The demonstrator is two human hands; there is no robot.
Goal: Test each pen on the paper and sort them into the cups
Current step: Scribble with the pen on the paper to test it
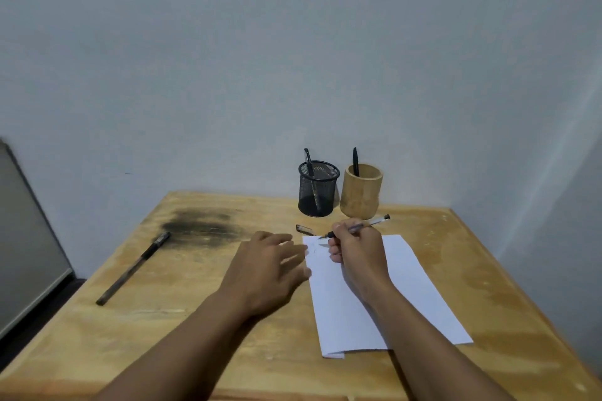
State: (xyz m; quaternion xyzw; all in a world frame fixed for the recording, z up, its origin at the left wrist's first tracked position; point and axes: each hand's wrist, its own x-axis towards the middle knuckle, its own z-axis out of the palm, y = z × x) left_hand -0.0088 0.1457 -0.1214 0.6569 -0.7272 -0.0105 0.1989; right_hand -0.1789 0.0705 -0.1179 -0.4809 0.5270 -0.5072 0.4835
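Pen [133, 267] lies well left of the left hand [270, 273], which presses flat, fingers spread, on the paper's [420, 290] edge. Right hand [356, 247] grips a pen [358, 227], tip at the paper; cups [318, 189] stand just beyond.

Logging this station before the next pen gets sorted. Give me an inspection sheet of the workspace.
Surface: wooden table, dark smudge at far left.
Job's things: white paper; black mesh cup and bamboo cup, one pen standing in each; capped pen lying left; pen cap beside paper.
Clutter: nothing seen.
Grippers: right hand holds uncapped pen, tip at paper; left hand open at the paper's left edge.
Cables: nothing seen.
Surroundings: plain wall; grey panel at left.
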